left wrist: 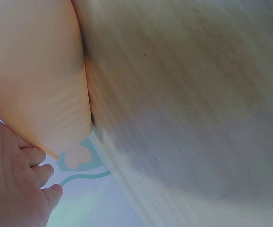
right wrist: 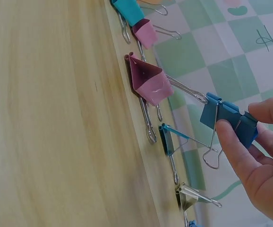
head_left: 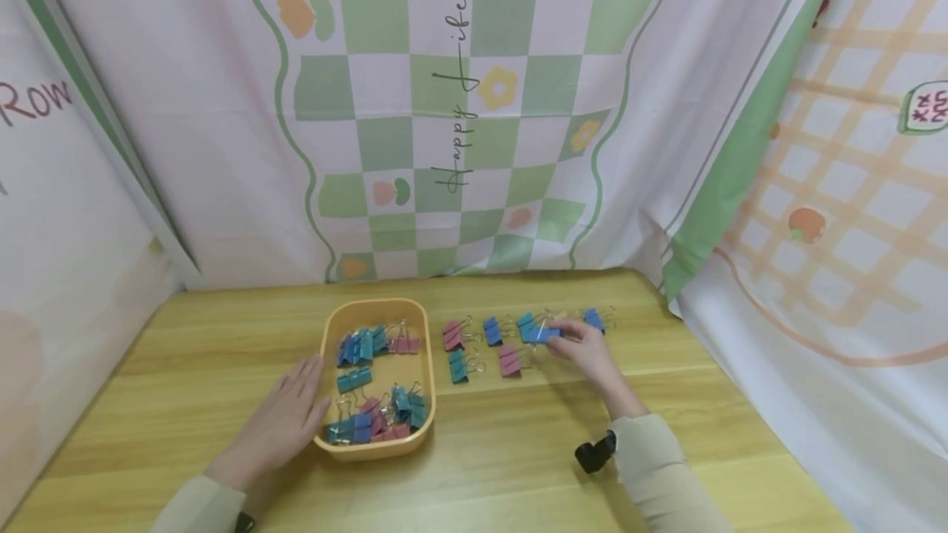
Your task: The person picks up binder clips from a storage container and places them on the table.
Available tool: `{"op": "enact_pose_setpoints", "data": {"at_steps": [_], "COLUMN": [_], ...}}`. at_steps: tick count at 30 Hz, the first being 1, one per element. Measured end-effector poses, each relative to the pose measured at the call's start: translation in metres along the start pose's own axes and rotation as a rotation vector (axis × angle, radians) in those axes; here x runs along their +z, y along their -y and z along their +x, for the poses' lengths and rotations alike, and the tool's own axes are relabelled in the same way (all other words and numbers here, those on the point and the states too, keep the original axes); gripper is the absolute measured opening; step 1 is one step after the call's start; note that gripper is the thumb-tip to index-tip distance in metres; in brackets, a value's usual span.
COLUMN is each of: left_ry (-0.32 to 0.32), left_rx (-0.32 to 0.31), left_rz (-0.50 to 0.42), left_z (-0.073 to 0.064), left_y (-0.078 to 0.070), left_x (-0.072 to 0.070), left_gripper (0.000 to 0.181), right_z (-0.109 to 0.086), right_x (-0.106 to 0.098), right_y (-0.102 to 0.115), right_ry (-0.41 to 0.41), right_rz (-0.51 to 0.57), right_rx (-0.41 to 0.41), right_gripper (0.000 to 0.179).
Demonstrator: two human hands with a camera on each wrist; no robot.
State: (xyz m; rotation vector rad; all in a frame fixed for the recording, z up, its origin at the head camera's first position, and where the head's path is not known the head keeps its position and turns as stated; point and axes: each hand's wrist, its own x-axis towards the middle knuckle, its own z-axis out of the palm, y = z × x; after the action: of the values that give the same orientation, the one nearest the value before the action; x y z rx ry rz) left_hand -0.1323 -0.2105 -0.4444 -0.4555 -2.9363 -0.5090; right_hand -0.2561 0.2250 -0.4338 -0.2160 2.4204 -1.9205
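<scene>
My right hand [head_left: 588, 359] pinches a blue binder clip [right wrist: 227, 115] between thumb and fingers, held above the row of clips on the table. Near it in the head view lie a teal clip [head_left: 526, 327], a pink clip [head_left: 510, 362] and a blue clip [head_left: 594, 319]. My left hand [head_left: 285, 414] rests against the left side of a yellow tray [head_left: 431, 397], fingers extended along its rim. Inside the tray, teal, blue and pink clips sit in a far group and a near group, with a teal clip [head_left: 354, 379] between them.
Further left in the row are a pink clip [head_left: 453, 336], a blue clip [head_left: 493, 331] and a teal clip [head_left: 458, 367]. A pale metallic clip [right wrist: 187, 197] shows in the right wrist view. Behind the wooden table [head_left: 504, 467] hangs a checked curtain [head_left: 444, 130].
</scene>
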Motion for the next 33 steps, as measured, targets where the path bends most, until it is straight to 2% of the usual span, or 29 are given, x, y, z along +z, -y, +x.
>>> {"op": "enact_pose_setpoints", "data": {"at_steps": [8, 14, 16, 21, 26, 33], "left_ry": [0.013, 0.012, 0.01, 0.02, 0.016, 0.014], "left_rx": [-0.001, -0.005, -0.005, -0.004, -0.001, 0.001], "left_rz": [0.004, 0.009, 0.008, 0.001, -0.002, -0.003], "left_z": [0.0, 0.0, 0.0, 0.001, 0.001, 0.001], "left_y": [0.002, 0.002, 0.002, 0.003, 0.002, 0.002], "left_x": [0.003, 0.002, 0.002, 0.002, 0.001, 0.001], "left_gripper": [0.06, 0.059, 0.059, 0.06, 0.059, 0.059], "right_z": [-0.002, -0.003, -0.003, -0.004, -0.005, -0.007], "right_x": [-0.006, -0.011, -0.012, -0.011, -0.01, -0.008], "right_y": [-0.001, -0.01, -0.013, -0.019, -0.022, -0.026], "right_ry": [-0.013, -0.038, -0.033, -0.031, -0.042, -0.009], "right_rz": [-0.012, -0.168, -0.188, -0.142, -0.101, -0.073], "right_rx": [0.02, 0.068, 0.087, 0.138, 0.153, 0.209], "right_gripper": [0.039, 0.04, 0.04, 0.036, 0.03, 0.031]}}
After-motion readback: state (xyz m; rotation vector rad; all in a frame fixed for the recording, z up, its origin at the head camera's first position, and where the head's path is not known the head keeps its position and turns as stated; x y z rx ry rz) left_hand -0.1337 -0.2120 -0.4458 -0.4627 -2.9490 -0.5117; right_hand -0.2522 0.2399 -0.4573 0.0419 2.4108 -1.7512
